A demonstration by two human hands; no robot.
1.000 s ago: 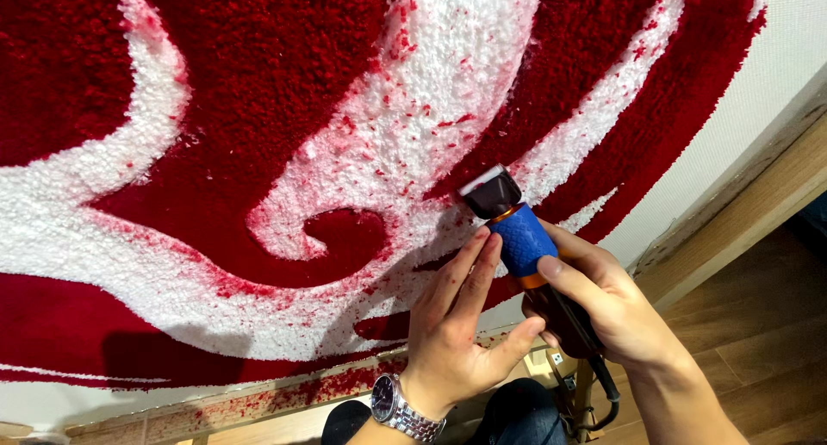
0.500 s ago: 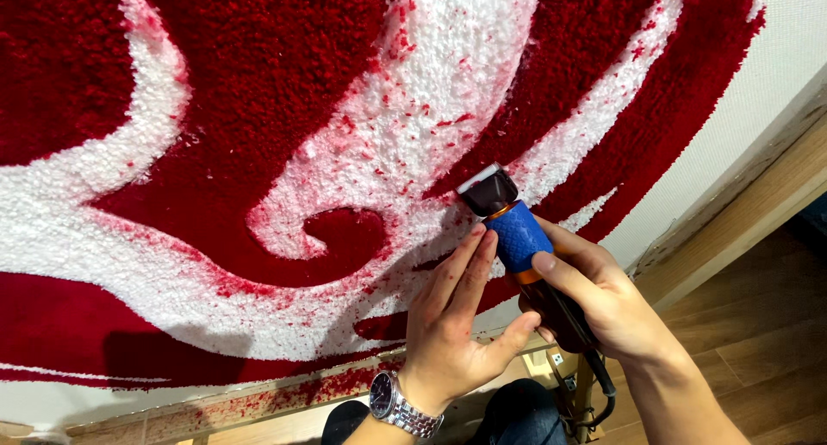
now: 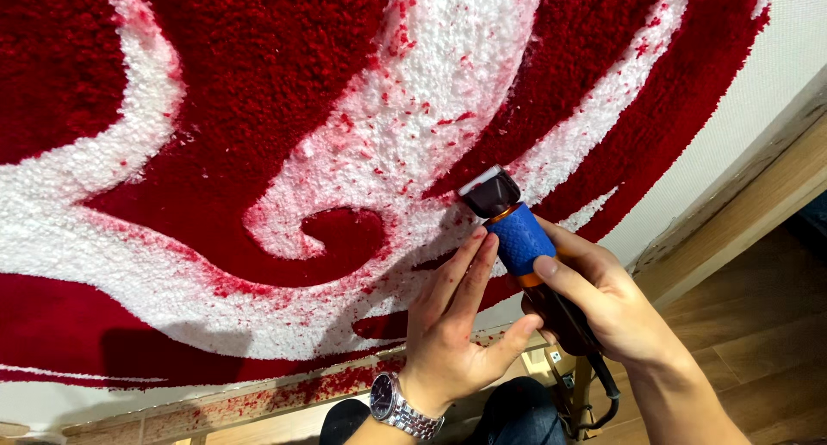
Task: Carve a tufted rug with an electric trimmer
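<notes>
the right hand (image 3: 607,303) is wrapped around a corded clipper (image 3: 517,238), fingers closed on its blue grip, index finger lying along the top just behind the orange band. the clipper points up and to the left, and its black head with a pale blade edge rests against the rug (image 3: 284,152), right where a white band meets a dark red one. a black cord (image 3: 607,393) runs from the tail of the clipper, below the wrist, and curls down toward the lower edge.

the left hand (image 3: 452,333) holds nothing. it lies flat and open on the rug just left of the clipper, fingers stretched upward together, fingertips close beside the blue grip, thumb spread out to the right under the tool. a silver watch (image 3: 401,406) with a dark face sits on that wrist.

the rug is tufted in deep red with curling white bands, one ending in a hook-like swirl left of the hands. loose red fluff is scattered over the white pile, thickest along the borders of the colours and along the bottom edge. the rug sits on pale backing cloth (image 3: 758,92) that shows bare at the upper right, stretched on a wooden frame (image 3: 741,212). wood flooring (image 3: 758,342) shows at the lower right, and dark trouser fabric between the forearms at the bottom.
</notes>
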